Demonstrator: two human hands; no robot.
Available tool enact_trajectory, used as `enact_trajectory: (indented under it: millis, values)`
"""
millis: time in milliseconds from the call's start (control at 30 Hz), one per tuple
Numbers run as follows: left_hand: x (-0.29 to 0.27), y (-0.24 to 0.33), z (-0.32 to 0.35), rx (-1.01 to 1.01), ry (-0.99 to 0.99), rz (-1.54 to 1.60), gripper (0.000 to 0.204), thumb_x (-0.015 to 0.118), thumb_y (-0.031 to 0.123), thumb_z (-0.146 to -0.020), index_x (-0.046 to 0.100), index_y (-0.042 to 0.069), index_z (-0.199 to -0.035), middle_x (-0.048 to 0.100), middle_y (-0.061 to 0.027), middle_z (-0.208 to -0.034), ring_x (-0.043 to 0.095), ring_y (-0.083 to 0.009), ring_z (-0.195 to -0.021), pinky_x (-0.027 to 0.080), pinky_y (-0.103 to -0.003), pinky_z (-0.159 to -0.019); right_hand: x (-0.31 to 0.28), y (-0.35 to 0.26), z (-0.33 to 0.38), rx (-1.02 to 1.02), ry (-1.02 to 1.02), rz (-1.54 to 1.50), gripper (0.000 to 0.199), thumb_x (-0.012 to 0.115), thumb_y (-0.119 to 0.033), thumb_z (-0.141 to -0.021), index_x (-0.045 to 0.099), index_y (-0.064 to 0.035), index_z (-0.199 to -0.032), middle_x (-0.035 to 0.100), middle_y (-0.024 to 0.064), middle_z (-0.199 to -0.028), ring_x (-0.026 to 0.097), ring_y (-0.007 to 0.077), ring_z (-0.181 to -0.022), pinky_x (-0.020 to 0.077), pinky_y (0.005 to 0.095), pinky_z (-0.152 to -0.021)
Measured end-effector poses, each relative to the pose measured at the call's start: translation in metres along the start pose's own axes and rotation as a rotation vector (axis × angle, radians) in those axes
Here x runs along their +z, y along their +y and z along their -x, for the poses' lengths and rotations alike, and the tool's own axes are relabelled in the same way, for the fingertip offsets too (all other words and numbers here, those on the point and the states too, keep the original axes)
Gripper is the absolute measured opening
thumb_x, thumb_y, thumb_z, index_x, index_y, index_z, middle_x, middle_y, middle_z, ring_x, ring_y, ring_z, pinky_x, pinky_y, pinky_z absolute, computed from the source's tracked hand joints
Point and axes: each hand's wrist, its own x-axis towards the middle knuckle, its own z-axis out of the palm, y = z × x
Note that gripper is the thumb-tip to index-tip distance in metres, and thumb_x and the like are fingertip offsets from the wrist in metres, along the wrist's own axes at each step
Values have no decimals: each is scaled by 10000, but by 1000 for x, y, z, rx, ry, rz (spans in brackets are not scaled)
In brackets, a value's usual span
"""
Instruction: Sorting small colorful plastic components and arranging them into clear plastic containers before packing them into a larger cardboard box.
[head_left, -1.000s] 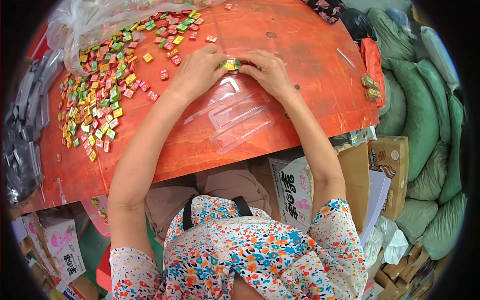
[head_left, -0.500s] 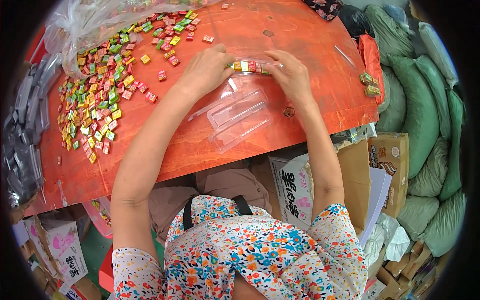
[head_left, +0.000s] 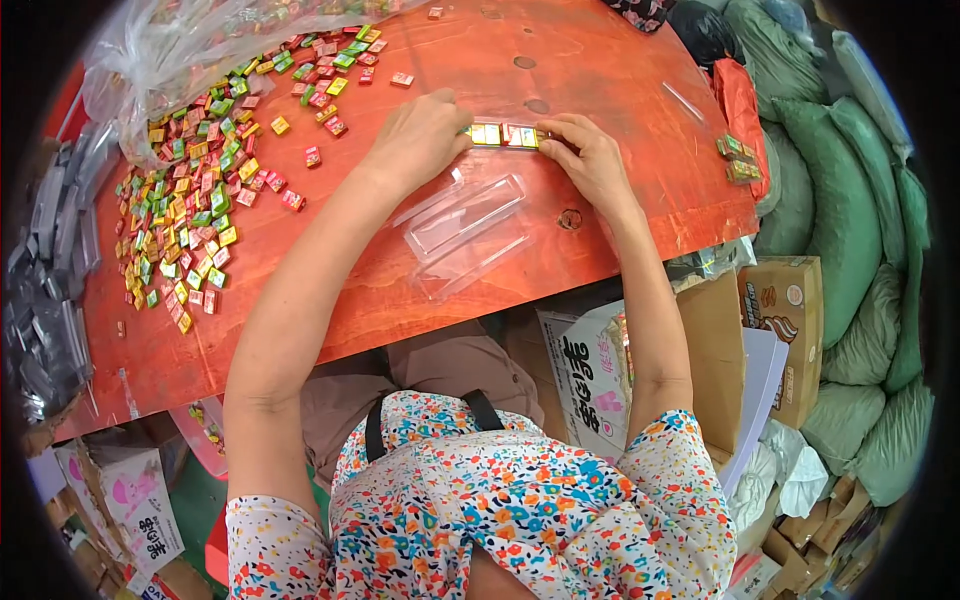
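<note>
Red tabletop [head_left: 660, 165] spread wide, green sacks [head_left: 830, 220] piled off to the right, and all the action sits at the middle: one row of bright little boxes [head_left: 504, 136], seemingly in clear plastic, held between my hands. Left hand [head_left: 422, 140] grips one end, fingertips partly hidden; right hand [head_left: 590, 158] pinches the other, so they're apart, bridged by the row. Careful now! Squeeze too hard from both ends and the middle could buckle; let one end slip and boxes could spill. Clear trays [head_left: 465, 220] lie just nearer me, where a dropped wrist might knock them.
</note>
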Motion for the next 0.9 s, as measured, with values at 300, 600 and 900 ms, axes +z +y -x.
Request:
enact_trajectory:
  millis: [300, 600, 900]
  values:
    - [12, -5, 12, 71, 174, 153, 176, 680, 139, -823, 681, 39, -968, 625, -111, -918, 622, -326, -828, 505, -417, -735, 18, -6, -6, -368, 102, 171, 286, 659, -116, -863, 675, -99, -1147, 633, 102, -1170, 597, 287, -1070, 477, 378, -902]
    - [22, -5, 16, 179, 319, -61, 78, 678, 148, -794, 681, 78, -827, 628, -37, -875, 607, -223, -844, 523, -364, -724, 26, -3, 0, -417, 150, 285, 257, 676, -95, -845, 692, -89, -1101, 677, 69, -1100, 612, 265, -1038, 482, 375, -883]
    - [20, -2, 18, 155, 282, -44, 83, 637, 127, -800, 616, 53, -769, 600, -63, -850, 611, -255, -841, 534, -397, -673, 26, -1, -2, -459, 169, 247, 258, 697, -66, -822, 693, -62, -1081, 679, 107, -1083, 625, 280, -1014, 514, 379, -860]
